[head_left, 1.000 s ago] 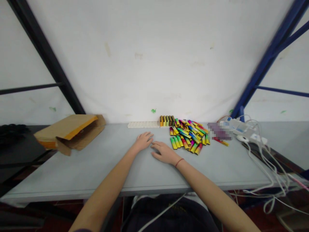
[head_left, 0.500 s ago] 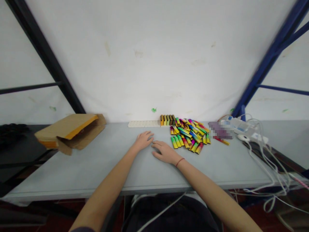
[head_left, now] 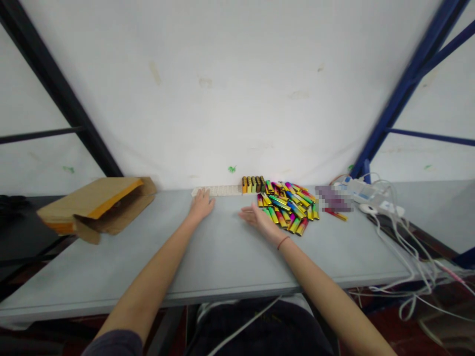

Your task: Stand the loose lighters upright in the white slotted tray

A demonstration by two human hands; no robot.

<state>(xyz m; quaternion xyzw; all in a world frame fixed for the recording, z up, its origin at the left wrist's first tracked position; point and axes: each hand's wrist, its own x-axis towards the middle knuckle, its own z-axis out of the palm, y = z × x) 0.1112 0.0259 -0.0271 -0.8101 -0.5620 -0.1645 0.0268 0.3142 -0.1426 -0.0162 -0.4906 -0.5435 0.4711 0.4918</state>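
Note:
My left hand (head_left: 201,204) reaches to the left end of a long white slotted tray (head_left: 226,190), fingers stretched over its front edge; whether it presses on the tray I cannot tell. My right hand (head_left: 260,219) is open, held at the left side of a pile of shiny, multicoloured cases (head_left: 287,202) that look like lighter shells. It covers part of the pile's near left edge, and nothing shows in its fingers. A block of upright cases with dark tops (head_left: 253,184) stands at the tray's right end.
An open cardboard box (head_left: 100,202) lies at the left. Right of the pile are a blurred purple item (head_left: 334,199), a red-and-yellow strip (head_left: 336,214), power strips (head_left: 365,192) and tangled white cables (head_left: 403,237). A white wall (head_left: 237,99) stands behind the table (head_left: 222,262).
My hands have moved apart. The left went left and forward to the tray's end; the right moved slightly right, against the pile's edge, and turned onto its side. The view shifted a little.

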